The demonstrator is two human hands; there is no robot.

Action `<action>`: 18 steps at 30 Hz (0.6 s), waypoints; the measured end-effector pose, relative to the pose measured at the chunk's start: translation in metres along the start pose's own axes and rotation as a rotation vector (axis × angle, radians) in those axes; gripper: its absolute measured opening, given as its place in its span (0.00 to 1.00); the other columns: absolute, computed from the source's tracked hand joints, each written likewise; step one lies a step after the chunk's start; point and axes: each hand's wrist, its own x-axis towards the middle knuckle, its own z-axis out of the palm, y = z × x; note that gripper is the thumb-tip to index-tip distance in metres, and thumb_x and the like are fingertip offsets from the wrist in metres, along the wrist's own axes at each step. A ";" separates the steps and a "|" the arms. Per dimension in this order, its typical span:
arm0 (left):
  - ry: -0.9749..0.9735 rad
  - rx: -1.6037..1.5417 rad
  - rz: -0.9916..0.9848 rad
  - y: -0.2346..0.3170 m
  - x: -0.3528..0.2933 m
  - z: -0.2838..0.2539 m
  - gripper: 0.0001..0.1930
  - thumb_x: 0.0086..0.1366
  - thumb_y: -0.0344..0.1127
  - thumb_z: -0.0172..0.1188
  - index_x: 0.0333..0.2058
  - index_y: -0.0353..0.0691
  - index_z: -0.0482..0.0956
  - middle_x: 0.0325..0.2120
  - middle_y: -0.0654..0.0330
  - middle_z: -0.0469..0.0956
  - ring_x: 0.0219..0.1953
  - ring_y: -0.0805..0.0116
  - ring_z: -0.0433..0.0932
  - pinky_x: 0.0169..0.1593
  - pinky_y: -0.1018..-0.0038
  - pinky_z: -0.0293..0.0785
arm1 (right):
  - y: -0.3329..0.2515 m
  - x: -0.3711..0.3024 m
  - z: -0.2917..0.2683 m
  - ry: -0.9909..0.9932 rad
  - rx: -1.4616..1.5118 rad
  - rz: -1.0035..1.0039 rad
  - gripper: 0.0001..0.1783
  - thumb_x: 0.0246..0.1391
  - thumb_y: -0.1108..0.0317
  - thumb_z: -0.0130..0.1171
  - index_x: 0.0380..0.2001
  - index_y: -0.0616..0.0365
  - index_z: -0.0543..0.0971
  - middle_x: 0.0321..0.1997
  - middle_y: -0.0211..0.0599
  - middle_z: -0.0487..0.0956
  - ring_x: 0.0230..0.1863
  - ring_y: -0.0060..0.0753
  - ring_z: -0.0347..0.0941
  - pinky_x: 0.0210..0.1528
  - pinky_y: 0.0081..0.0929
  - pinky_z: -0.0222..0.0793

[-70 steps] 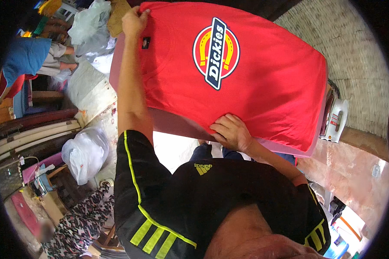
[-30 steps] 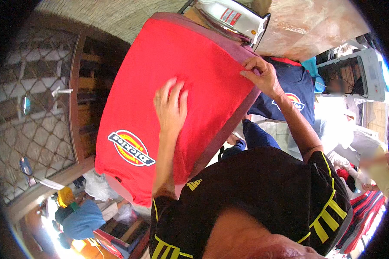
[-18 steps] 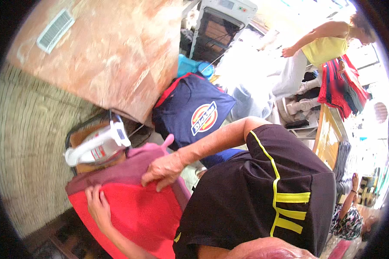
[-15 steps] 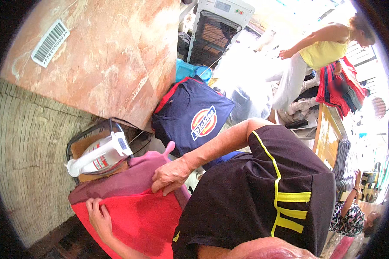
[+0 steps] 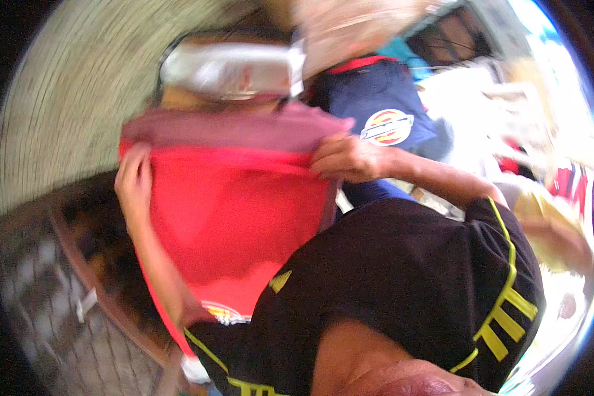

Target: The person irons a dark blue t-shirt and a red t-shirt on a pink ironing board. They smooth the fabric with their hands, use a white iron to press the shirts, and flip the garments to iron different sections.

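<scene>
A bright red shirt (image 5: 237, 218) is spread out in front of me, part of a round print showing near its lower edge. Along its far edge lies a maroon cloth (image 5: 211, 129). My left hand (image 5: 136, 178) grips the red shirt's far left corner, fingers bent over the edge. At the opposite corner, my right hand (image 5: 350, 158) is closed on the red fabric where it meets the maroon cloth. Motion blur softens the fingers. My right forearm reaches in from the right.
A white machine (image 5: 234, 69), blurred, stands just beyond the maroon cloth. To its right is a navy shirt (image 5: 383, 89) with a round logo. A wooden surface (image 5: 66, 119) fills the far left, and a tiled floor (image 5: 53, 297) shows below. A person in yellow (image 5: 548, 221) is at the right.
The view has swung, so the cloths and machine now appear level. My right hand has moved out to the shirt's right corner, and the hands are farther apart with the red fabric stretched between.
</scene>
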 end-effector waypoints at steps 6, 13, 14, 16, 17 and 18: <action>0.208 -0.131 0.024 -0.013 -0.014 0.015 0.07 0.60 0.20 0.64 0.37 0.35 0.83 0.40 0.55 0.85 0.44 0.62 0.85 0.49 0.71 0.80 | -0.019 0.002 0.001 0.093 -0.195 0.055 0.22 0.41 0.77 0.62 0.45 0.58 0.81 0.44 0.41 0.80 0.50 0.48 0.75 0.51 0.41 0.73; 0.231 -0.099 0.027 -0.015 0.003 0.021 0.07 0.58 0.19 0.61 0.35 0.36 0.80 0.37 0.57 0.83 0.41 0.59 0.83 0.45 0.70 0.78 | -0.028 0.003 -0.011 0.079 -0.296 0.188 0.14 0.51 0.76 0.60 0.42 0.57 0.83 0.37 0.38 0.80 0.39 0.42 0.77 0.40 0.37 0.74; 0.233 -0.098 -0.001 -0.012 0.008 0.016 0.07 0.57 0.22 0.62 0.35 0.37 0.79 0.36 0.57 0.82 0.39 0.59 0.82 0.44 0.69 0.78 | -0.029 0.002 -0.015 0.044 -0.275 0.246 0.13 0.53 0.77 0.60 0.43 0.58 0.83 0.38 0.40 0.80 0.39 0.42 0.79 0.37 0.37 0.75; 0.254 -0.081 -0.014 -0.009 0.010 0.019 0.07 0.57 0.23 0.62 0.35 0.38 0.80 0.35 0.58 0.81 0.38 0.59 0.82 0.42 0.69 0.77 | -0.027 0.000 -0.013 0.114 -0.183 0.261 0.12 0.55 0.77 0.61 0.43 0.59 0.83 0.39 0.40 0.80 0.38 0.43 0.79 0.37 0.35 0.75; 0.269 -0.069 -0.022 -0.010 0.011 0.022 0.07 0.57 0.23 0.62 0.35 0.38 0.80 0.34 0.58 0.81 0.37 0.59 0.81 0.42 0.69 0.77 | -0.025 0.000 -0.010 0.145 -0.139 0.264 0.11 0.55 0.77 0.61 0.43 0.60 0.83 0.39 0.41 0.80 0.38 0.43 0.80 0.37 0.34 0.76; 0.253 -0.099 -0.112 -0.012 0.010 0.031 0.06 0.56 0.25 0.63 0.34 0.39 0.80 0.33 0.58 0.80 0.35 0.60 0.81 0.39 0.70 0.77 | -0.024 0.001 -0.008 0.127 -0.120 0.350 0.15 0.55 0.76 0.63 0.46 0.62 0.82 0.39 0.46 0.82 0.40 0.46 0.82 0.43 0.36 0.78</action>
